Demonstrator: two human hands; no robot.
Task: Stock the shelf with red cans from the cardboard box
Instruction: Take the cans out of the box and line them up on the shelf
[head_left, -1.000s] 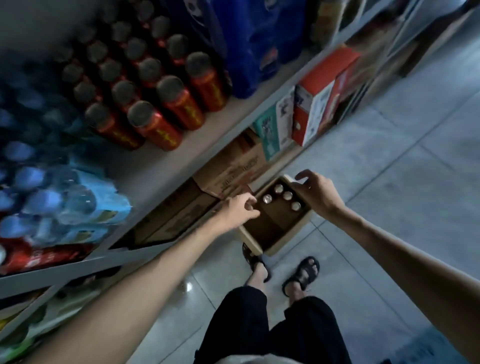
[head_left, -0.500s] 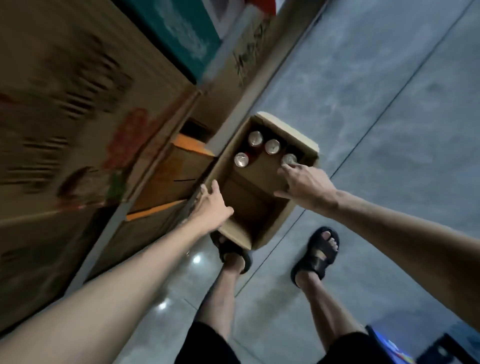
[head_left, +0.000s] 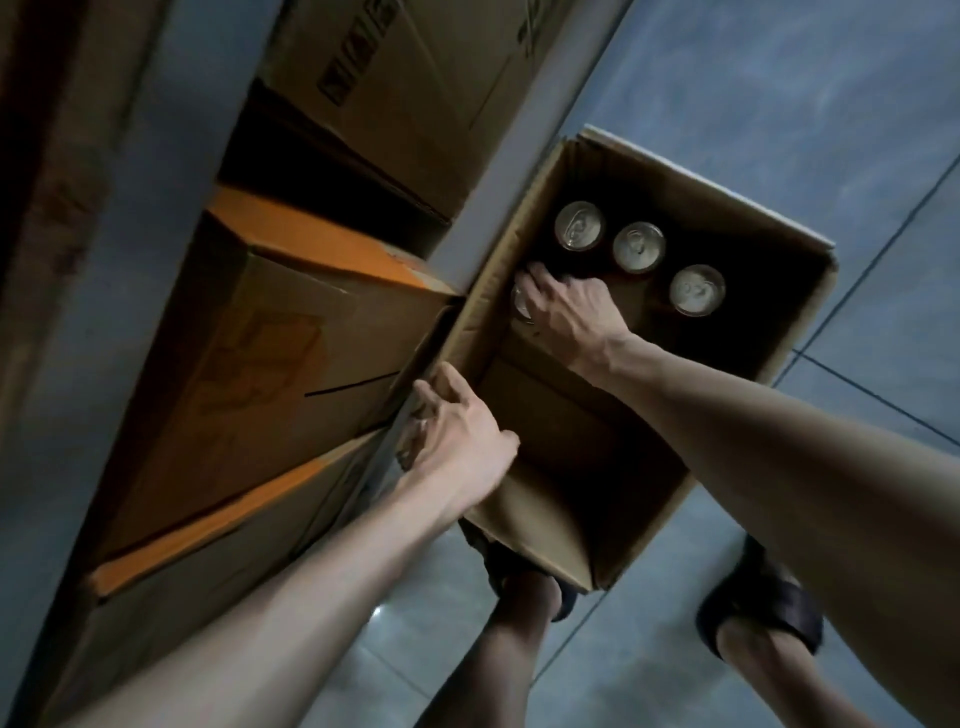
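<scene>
Head camera view now sits low and close over the cardboard box (head_left: 545, 514) on the floor (head_left: 779, 78), whereas a second ago it took in the shelf stocked with red cans, which is now out of sight; I judge the person has bent down for the next pick. At far left, stored cartons (head_left: 270, 343) fill the space under the shelf rail (head_left: 519, 156), and the box stands against that rail. The left hand (head_left: 457, 441) stays on the box's left wall as before, thumb inside and fingers curled over the outer face, holding the box steady. The right hand (head_left: 571, 317), which half a second ago touched the can nearest the right wall, has crossed to the can (head_left: 521, 306) by the shelf side; its fingers arch down and curl round the can's top, so only a sliver of the lid shows. That can is not lifted yet, as it sits level with the others. Right of it, three other cans (head_left: 638, 247) stand upright with silver lids showing, their sides too dark to tell the colour. Four cans remain, so the box is nearly emptied.
</scene>
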